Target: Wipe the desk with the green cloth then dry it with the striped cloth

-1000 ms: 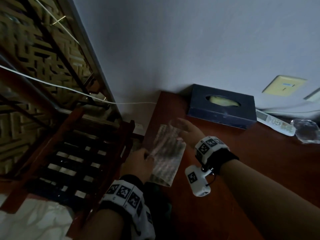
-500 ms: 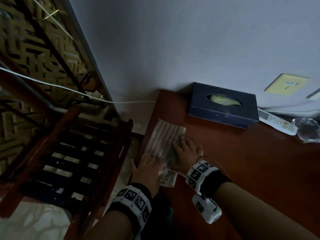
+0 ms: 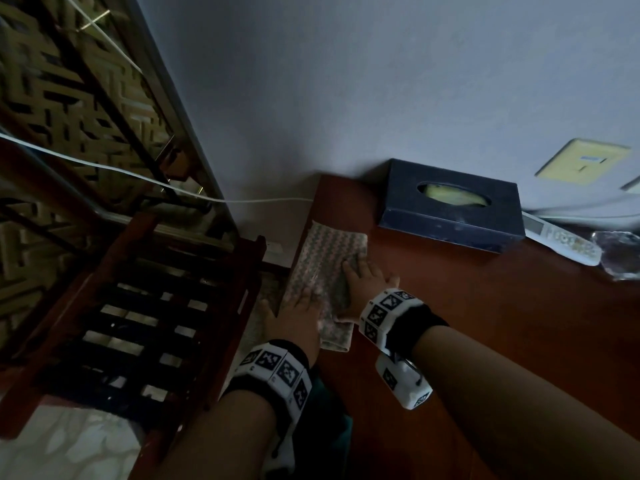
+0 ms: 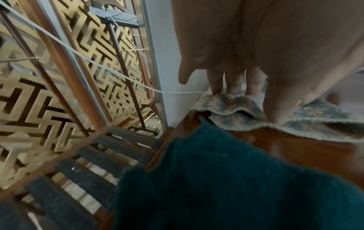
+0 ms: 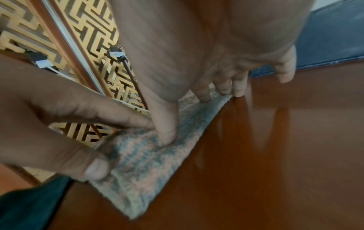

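Observation:
The striped cloth (image 3: 325, 261) lies folded on the left end of the reddish wooden desk (image 3: 502, 306). My left hand (image 3: 298, 313) rests flat on its near left part, fingers straight on the fabric (image 4: 232, 99). On the cloth's right side my right hand (image 3: 363, 282) presses down with spread fingers (image 5: 222, 87), thumb on the weave. The dark green cloth (image 4: 226, 179) hangs over the desk's near left edge, below my left wrist; the head view shows only a sliver of this green cloth (image 3: 329, 427).
A dark blue tissue box (image 3: 450, 206) stands against the wall behind the cloth. A white handset (image 3: 561, 240) and a clear crumpled item (image 3: 620, 254) lie at the far right. Left of the desk stand a slatted wooden rack (image 3: 138, 323), a lattice screen and a white cable (image 3: 104, 168).
The striped cloth went from held up in both hands to lying flat on the desk. Both hands came down onto it and now press it.

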